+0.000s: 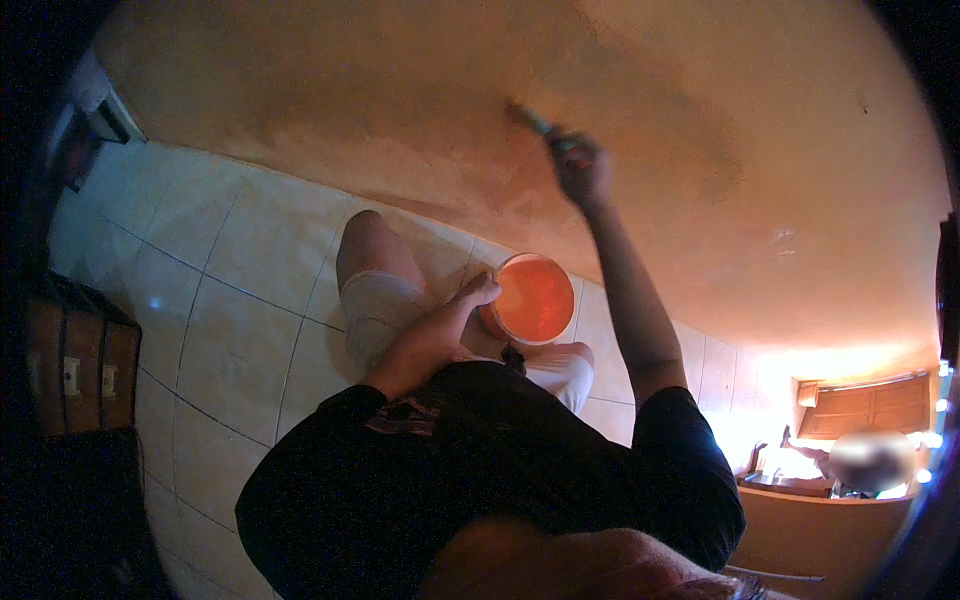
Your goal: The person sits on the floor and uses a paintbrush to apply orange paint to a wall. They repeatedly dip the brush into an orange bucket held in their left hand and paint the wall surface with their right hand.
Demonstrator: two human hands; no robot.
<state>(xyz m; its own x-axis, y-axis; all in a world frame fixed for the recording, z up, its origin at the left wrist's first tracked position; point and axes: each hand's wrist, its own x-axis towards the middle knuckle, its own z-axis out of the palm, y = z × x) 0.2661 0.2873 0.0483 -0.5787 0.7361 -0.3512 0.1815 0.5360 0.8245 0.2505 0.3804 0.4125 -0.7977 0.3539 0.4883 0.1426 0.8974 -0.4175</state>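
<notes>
With my right hand [581,169] I grip the handle of a paintbrush [534,120]; its dark bristles are at the surface of an orange-tan wall [420,97], though blur hides whether they touch. Darker, wet-looking patches spread over the wall around the brush. My left hand [480,289] holds the rim of a round bucket [534,300] between my knees. Orange-looking liquid shows inside the bucket. The bucket's underside is hidden from view.
Pale floor tiles [240,337] meet the wall's foot. A wooden drawer cabinet [82,367] stands at the left. At the far right, another person [817,454] is partly visible beyond a low partition [825,525], near a bright opening and wooden panelling [866,405].
</notes>
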